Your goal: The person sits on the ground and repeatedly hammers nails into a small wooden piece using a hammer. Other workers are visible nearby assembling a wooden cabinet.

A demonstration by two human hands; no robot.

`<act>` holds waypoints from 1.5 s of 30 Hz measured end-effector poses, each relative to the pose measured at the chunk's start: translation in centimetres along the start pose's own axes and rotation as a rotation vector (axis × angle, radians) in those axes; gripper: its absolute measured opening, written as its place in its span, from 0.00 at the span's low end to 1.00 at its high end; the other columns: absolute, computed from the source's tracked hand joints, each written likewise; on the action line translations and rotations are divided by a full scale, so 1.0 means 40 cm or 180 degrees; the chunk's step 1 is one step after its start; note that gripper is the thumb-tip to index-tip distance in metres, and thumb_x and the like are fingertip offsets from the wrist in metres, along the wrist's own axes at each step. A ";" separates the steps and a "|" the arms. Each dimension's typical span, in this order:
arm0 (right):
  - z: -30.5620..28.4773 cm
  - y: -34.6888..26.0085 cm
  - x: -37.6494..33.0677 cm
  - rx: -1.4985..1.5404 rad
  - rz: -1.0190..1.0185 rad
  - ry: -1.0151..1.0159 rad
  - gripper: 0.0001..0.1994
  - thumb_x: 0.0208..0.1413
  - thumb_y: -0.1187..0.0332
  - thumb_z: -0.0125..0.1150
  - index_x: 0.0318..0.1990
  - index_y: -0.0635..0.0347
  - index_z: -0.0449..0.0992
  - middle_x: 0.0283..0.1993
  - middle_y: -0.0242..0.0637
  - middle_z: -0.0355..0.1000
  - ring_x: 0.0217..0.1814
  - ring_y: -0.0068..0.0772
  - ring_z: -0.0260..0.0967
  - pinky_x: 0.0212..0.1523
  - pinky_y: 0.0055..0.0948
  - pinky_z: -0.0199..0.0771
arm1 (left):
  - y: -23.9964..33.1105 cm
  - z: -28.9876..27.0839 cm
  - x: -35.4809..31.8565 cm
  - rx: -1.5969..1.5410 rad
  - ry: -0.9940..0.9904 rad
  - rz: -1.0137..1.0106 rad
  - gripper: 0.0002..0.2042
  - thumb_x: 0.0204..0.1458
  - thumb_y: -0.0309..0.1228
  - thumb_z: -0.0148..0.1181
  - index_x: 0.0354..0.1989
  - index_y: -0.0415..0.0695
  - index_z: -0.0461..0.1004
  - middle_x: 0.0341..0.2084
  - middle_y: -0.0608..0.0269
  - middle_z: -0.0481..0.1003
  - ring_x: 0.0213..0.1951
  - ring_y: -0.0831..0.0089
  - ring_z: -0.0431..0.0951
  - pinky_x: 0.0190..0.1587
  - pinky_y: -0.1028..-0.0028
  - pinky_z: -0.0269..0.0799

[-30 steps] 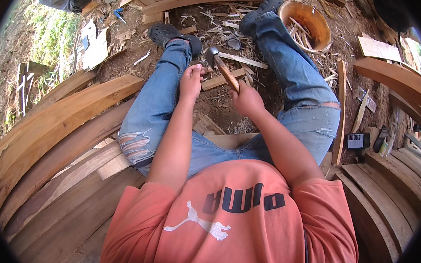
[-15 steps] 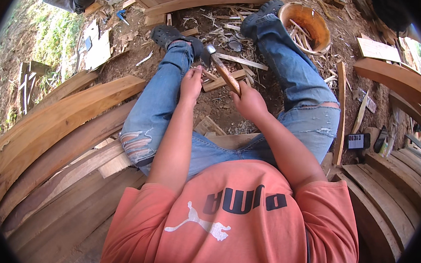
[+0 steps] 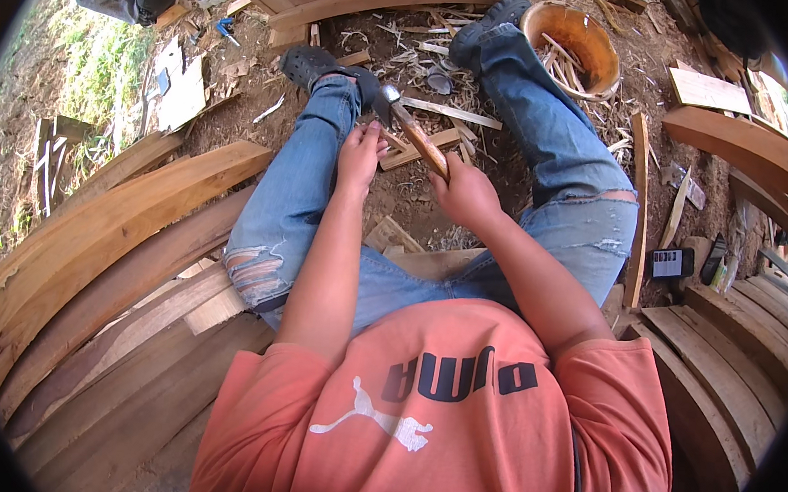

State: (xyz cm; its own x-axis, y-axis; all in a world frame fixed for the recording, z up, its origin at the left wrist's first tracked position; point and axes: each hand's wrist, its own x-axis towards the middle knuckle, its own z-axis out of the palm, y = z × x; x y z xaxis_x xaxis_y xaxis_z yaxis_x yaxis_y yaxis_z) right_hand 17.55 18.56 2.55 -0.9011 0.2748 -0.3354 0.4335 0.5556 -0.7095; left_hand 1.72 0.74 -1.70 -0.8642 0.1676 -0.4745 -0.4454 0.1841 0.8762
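**Hammer held above a wood strip**

Head view: a hammer (image 3: 416, 130) is gripped by the right hand (image 3: 464, 193), fingers wrapped round its wooden handle; its long axis runs diagonally, head toward upper left. A wood strip (image 3: 412, 151) at frame centre is pinched by the left hand (image 3: 360, 152). A white board (image 3: 183, 94) lies upper left.

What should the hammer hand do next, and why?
Probably bring the hammer down. The right hand grips its wooden handle with the metal head raised, and the left hand rests by the wood strip beneath it.
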 end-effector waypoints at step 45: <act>0.047 0.032 0.024 0.0095 0.0105 0.0113 0.16 0.67 0.57 0.64 0.49 0.61 0.75 0.40 0.58 0.81 0.46 0.67 0.79 0.49 0.61 0.78 | -0.017 -0.004 0.022 -0.0198 -0.0189 -0.0179 0.19 0.72 0.48 0.60 0.53 0.43 0.76 0.43 0.65 0.79 0.42 0.75 0.81 0.46 0.74 0.80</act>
State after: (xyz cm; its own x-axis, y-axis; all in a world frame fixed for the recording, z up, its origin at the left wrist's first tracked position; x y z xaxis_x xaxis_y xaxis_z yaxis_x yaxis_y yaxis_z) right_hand 17.24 18.05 0.16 -0.8853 0.3205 -0.3370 0.4619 0.5222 -0.7169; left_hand 1.21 0.61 -2.69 -0.8228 0.2160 -0.5257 -0.5082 0.1346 0.8506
